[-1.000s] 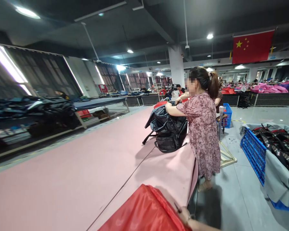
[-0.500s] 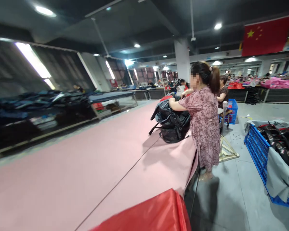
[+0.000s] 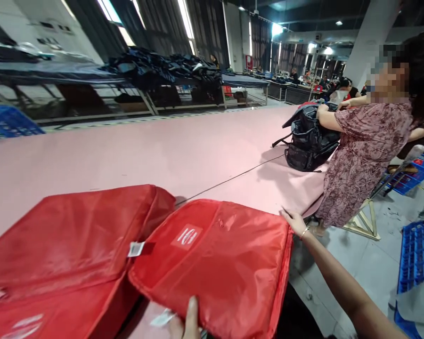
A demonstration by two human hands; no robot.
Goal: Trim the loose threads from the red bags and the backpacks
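Note:
A red fabric bag (image 3: 233,254) lies spread at the front of the table, its smooth panel facing up with a small white logo patch and a white tag at its left edge. My left hand (image 3: 188,322) grips its near edge, thumb on top; the other fingers are partly hidden at the bottom of the view. At the far right corner, my right hand (image 3: 295,223) pinches the edge, with a thin bracelet at the wrist. Beside it on the left, a similar red bag (image 3: 81,230) lies with its own logo at the lower left.
Pink sheeting covers the long table (image 3: 155,150). Farther along, a person (image 3: 371,141) in a patterned dress handles a black backpack (image 3: 309,141). Blue crates (image 3: 415,254) stand on the floor at right. Dark fabric piles (image 3: 169,66) lie on a table behind.
The view has swung left and down. Both my hands have come into view on a red bag, and a second red bag now shows at left. The person stays at the black backpack.

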